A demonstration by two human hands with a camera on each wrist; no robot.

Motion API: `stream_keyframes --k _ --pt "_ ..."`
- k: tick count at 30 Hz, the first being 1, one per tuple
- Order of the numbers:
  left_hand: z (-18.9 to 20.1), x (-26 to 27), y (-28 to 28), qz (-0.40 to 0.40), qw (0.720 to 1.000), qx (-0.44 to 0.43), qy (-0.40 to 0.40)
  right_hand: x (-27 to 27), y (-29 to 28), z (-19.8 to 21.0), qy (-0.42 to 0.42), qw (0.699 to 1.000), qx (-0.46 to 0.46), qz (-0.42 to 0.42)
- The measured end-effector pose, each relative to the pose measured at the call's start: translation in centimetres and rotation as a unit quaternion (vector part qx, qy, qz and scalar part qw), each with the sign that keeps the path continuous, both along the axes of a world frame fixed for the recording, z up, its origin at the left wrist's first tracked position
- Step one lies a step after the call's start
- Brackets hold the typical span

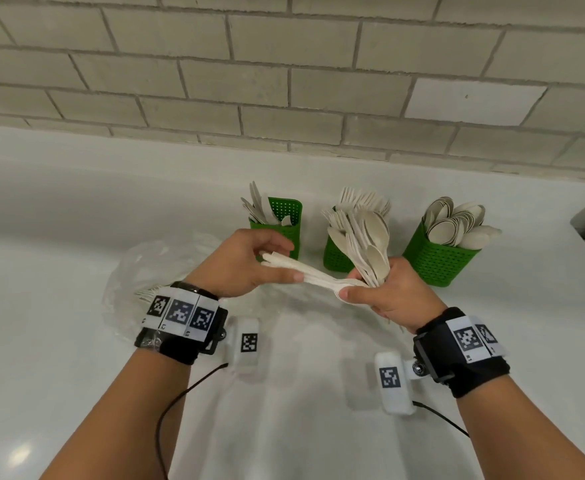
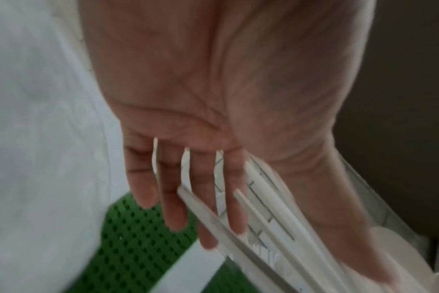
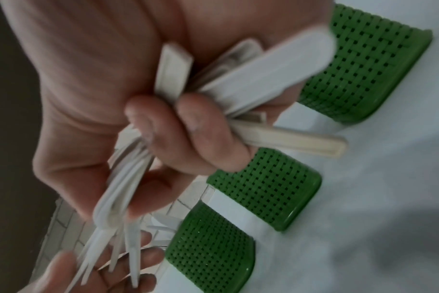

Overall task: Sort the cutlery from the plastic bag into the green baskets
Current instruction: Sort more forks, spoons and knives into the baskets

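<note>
So the left hand [image 1: 241, 261] has its fingers [image 2: 174, 208] fairly straight and close together, with the thumb underneath pinching the handle ends of a flat fan of white cutlery [image 1: 294, 266]. From those fingertips the pieces run off to the right and slightly down, straight into the right hand [image 1: 386, 292]. The long axis is basically sideways, hand to hand, nearly level.

The right hand is the tight one. Its fingers [image 3: 203, 138] are curled round a mixed bunch, and a clump of spoons [image 1: 370, 244] sticks up and away out of the top of the fist, while the sideways pieces poke out past its thumb toward the left hand. Can't tell whether those sideways ones are forks or knives, too blurry at the ends.

Going outward: the three green baskets sit just beyond both hands. The knife basket [image 1: 286, 220] is right behind the left fingertips, the fork basket [image 1: 334, 258] is behind the gap between the hands, and the spoon basket [image 1: 438, 258] is off past the right hand. The plastic bag [image 1: 138, 271] lies behind the left wrist with a few pieces inside.

My guess: the left hand pulls the sideways fan free leftward, then has to tip it upright, and it's nearest the knife basket.
</note>
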State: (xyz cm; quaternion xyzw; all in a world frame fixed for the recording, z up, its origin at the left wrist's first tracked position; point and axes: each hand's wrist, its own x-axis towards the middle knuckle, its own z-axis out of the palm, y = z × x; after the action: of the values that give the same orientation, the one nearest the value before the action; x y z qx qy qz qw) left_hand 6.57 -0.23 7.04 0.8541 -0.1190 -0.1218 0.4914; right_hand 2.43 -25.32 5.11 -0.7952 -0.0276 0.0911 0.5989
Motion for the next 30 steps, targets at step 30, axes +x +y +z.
stream_keyframes --k 30 --pt "-1.7 -2.7 -7.9 0.067 0.903 -0.402 0.137 0.2 3.9 0.7 -0.020 0.990 0.121 -0.062"
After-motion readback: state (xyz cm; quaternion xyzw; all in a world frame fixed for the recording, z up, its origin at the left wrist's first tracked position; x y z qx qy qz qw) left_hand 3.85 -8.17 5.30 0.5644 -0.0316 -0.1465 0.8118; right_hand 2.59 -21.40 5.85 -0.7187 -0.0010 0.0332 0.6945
